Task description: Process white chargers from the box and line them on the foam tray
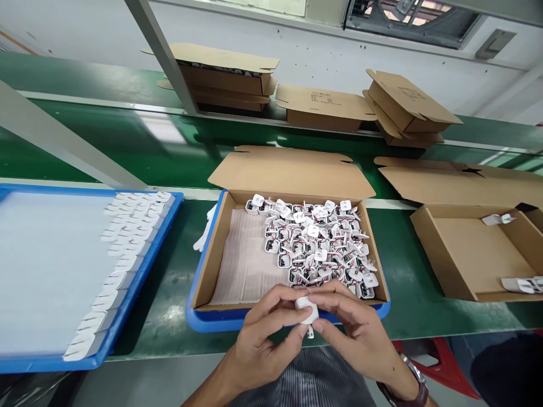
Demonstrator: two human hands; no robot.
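So the clock here is centred on the white cube, which sits right in the middle between both hands, in front of the near edge of the box. Left hand has its fingers curled in, with thumb and fingertips pinching the cube from the 9 o'clock side. Right hand does the same from 3 o'clock, fingers bent over the top and thumb down by the lower corner, so both have a grip on it. Something metallic pokes out at 6; could be plug prongs, but it's too small and half covered to swear to. The box is at 12, lid flipped back, resting in a blue tray. Inside, pale liner shows toward 11, and a messy crowd of open white housings with red wires fills the rest. Over at 9 to 10 there's a bigger tray, blue rim, with white pieces packed in rows along its right side. At 2 to 3 sits another open carton with a few white parts in it. Up on the shelf, more cardboard: a stack at 11, a flat one at 12, another pile at 1. Watch on the right wrist at 4, red stool just past it.
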